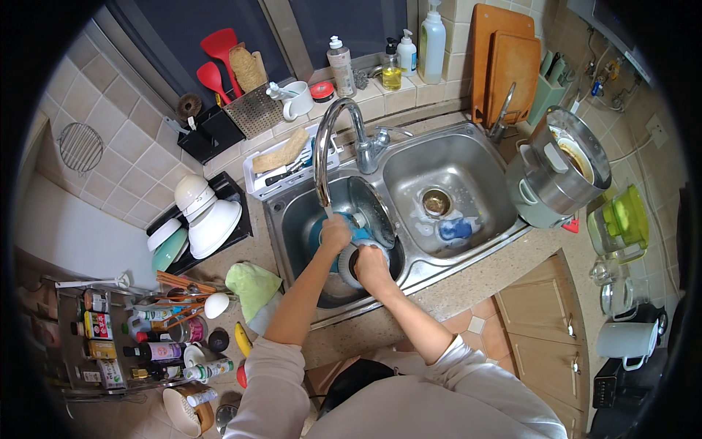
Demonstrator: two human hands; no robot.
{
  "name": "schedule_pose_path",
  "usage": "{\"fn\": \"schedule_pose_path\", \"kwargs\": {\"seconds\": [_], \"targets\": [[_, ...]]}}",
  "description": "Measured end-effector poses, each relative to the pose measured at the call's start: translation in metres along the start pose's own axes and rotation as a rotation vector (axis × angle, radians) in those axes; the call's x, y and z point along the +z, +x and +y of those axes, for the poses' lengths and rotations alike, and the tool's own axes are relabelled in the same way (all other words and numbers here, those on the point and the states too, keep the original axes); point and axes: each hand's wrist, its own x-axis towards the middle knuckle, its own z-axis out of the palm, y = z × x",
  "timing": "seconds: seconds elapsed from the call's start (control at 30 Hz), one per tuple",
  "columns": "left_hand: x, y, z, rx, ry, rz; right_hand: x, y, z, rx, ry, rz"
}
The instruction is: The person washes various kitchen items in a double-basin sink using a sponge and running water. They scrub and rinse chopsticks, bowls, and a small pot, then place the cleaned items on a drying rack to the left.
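Over the left basin [296, 219] of the steel double sink, my right hand [373, 269] grips a grey round vessel [346, 268] with a dark inside by its rim. My left hand [335, 235] is blurred beside that vessel, under the stream from the arched chrome faucet [323, 159]; whether it holds anything cannot be made out. Something blue [315, 233] lies beneath both hands, partly hidden by them. A round glass lid [378, 206], its knob facing left, leans against the basin's right side.
A blue sponge [455, 229] lies among suds in the right basin [482, 181]. Left of the sink are a green cloth [252, 288] and stacked white bowls [216, 230]. A steel-topped steamer [554, 170] stands at the right. Bottles [343, 68] line the window ledge.
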Motion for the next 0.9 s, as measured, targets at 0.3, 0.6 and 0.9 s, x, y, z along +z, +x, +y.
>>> {"fn": "schedule_pose_path", "kwargs": {"seconds": [0.3,0.6,0.9], "targets": [[-0.028,-0.005,0.013,-0.783,-0.953,-0.007,-0.012,-0.007,0.016,0.074,0.149,0.001],[0.03,0.006,-0.026,-0.737,-0.742,0.345,-0.019,0.027,0.029,0.444,1.34,-0.476],[-0.021,-0.032,-0.019,-0.834,-1.396,-0.037,0.046,0.127,0.029,0.558,1.705,-0.601]]}}
